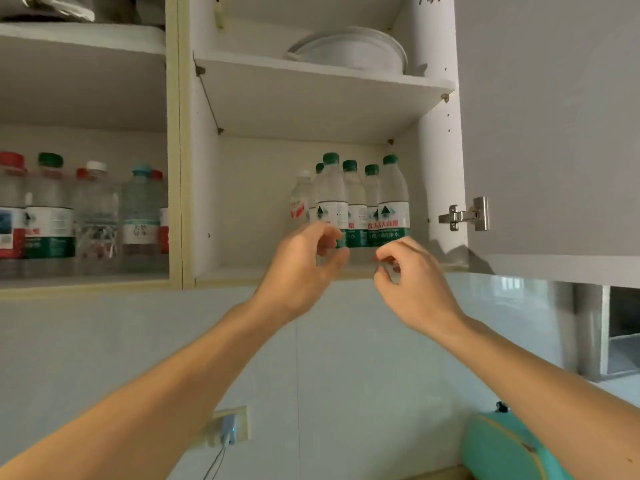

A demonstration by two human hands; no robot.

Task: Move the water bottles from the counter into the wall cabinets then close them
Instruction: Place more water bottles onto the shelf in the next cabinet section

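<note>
On the lower shelf [242, 271] of the right wall cabinet, a cluster of green-capped water bottles [360, 202] stands upright toward the right, door [554, 133] swung open. Left hand [304, 265] and right hand [412, 275] hover just below, fingers loosely curled, holding nothing. More bottles [69, 216] fill the left cabinet.

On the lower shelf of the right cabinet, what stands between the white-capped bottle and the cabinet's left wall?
Nothing: in the head view the shelf is bare from the white-capped bottle across to the left wall.
</note>
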